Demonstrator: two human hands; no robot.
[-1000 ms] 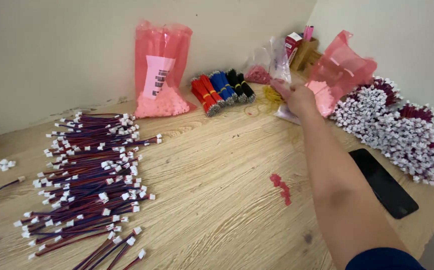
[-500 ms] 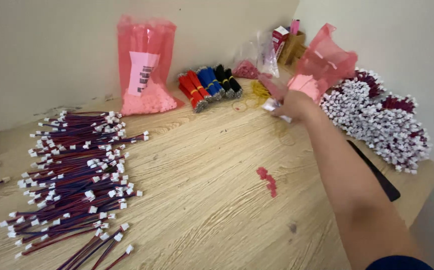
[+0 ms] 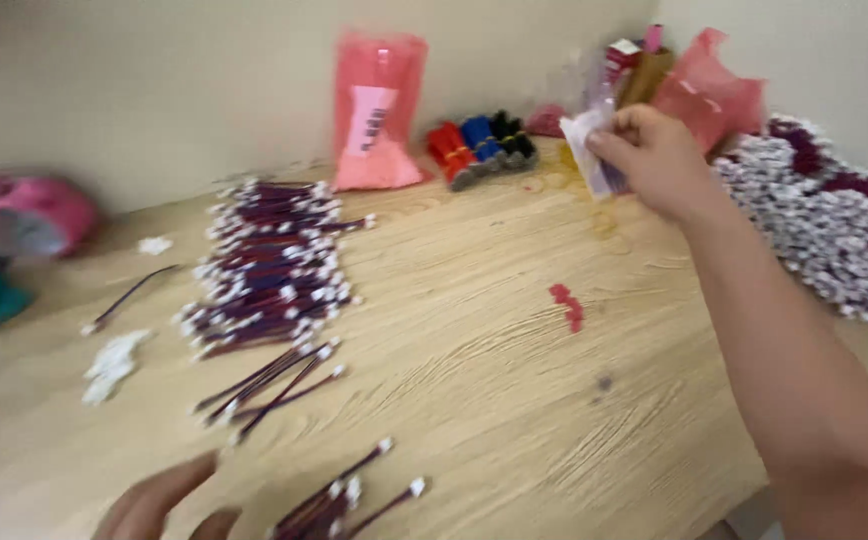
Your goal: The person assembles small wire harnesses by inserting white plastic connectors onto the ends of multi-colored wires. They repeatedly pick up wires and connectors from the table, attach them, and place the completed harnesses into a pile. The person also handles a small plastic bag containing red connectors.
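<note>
1. The right hand is reaching across the wooden table toward the far right corner and is pinching a small clear plastic bag between thumb and fingers, grip closed on it.
2. The small clear plastic bag is hanging off the tabletop in that hand, just in front of the clutter at the back wall; it is blurred, and its contents cannot be told.
3. The left hand is showing only partly at the bottom edge, fingers loosely spread and lying flat near the table, holding nothing; it is sitting just beside a few loose wire leads.
4. A big pile of dark wire leads with white connectors is lying mid-left on the table.
5. A tall pink bag is leaning upright against the back wall, carrying a pale rectangular label on its front.
6. A row of red, blue and black rolls is sitting right of the pink bag.
7. A crumpled pink bag is standing behind the right hand in the corner.
8. A heap of white-tipped leads is lying far right, near the forearm.
9. Small red pieces are lying mid-table, well apart from both hands.
10. A pink object is sitting far left, too blurred to identify.
</note>
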